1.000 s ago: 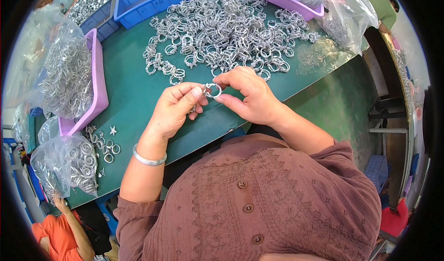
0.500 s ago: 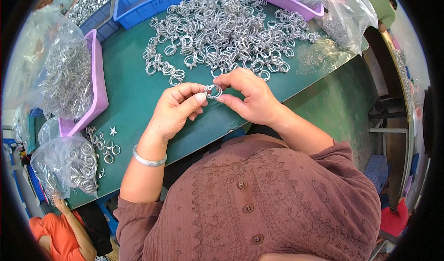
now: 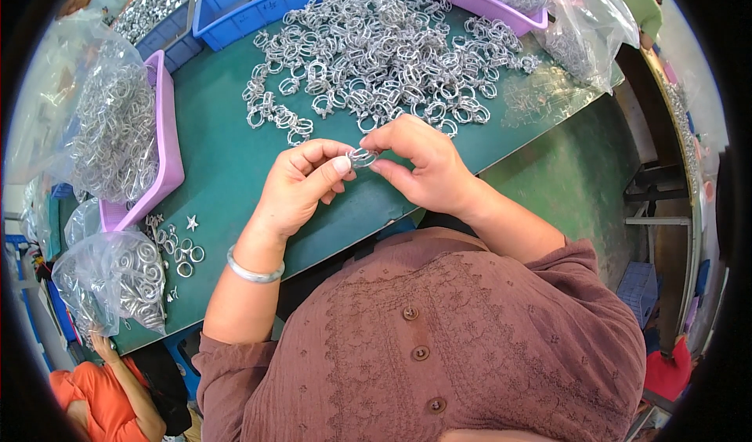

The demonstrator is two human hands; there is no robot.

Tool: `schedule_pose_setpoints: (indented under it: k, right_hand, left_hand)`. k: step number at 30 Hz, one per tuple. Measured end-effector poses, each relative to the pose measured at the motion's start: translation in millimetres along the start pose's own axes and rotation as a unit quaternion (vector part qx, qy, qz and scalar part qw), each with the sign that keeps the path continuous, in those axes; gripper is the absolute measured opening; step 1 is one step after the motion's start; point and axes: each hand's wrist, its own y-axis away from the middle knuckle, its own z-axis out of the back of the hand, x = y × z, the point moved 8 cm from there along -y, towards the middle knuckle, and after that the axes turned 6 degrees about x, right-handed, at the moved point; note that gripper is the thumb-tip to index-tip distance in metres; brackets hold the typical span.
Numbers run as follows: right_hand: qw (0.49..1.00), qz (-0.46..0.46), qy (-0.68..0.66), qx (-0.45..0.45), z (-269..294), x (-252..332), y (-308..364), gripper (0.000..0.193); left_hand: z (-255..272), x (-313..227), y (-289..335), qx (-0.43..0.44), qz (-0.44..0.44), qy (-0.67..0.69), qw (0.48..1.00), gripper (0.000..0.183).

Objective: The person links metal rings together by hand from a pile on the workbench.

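Note:
A small silver-coloured metal ring (image 3: 363, 158), which looks like a curtain ring, is held above the near part of the green table. My left hand (image 3: 301, 177) pinches its left side between thumb and forefinger. Curled around the other side is my right hand (image 3: 427, 164), with its thumb at the ring's right edge and the forefinger above it. Exactly where the right fingertips press is hard to make out. Beyond my hands lies a big heap of similar metal rings (image 3: 384, 50), spread loosely on the table (image 3: 215, 129).
A purple tray (image 3: 167, 144) with bagged rings stands at left, beside a clear bag of spiral metal pieces (image 3: 141, 277) and loose rings (image 3: 186, 256). Blue bins (image 3: 227, 23) and another purple tray (image 3: 486, 3) line the back. A person in orange (image 3: 102, 403) is at lower left.
The ring has turned between my fingers and now shows a flatter, narrower outline. Both hands stay nearly in place, with slight finger movement.

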Motion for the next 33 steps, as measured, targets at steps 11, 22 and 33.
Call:
schedule_pose_setpoints:
  k: [11,22,33]
  right_hand:
    - [0.999,-0.020,-0.044,-0.025,3.0,-3.3,0.3,0.030]
    - [0.998,-0.014,-0.054,-0.021,4.6,1.1,-1.1,0.035]
    - [0.998,0.040,0.013,-0.041,19.5,7.5,1.3,0.034]
  left_hand:
    - [-3.0,-17.9,3.3,-0.048,-0.155,-0.119,0.980,0.034]
    - [-5.2,-26.1,7.7,-0.054,-0.211,-0.197,0.956,0.043]
    - [-9.7,-28.5,2.9,-0.066,-0.186,-0.242,0.950,0.043]
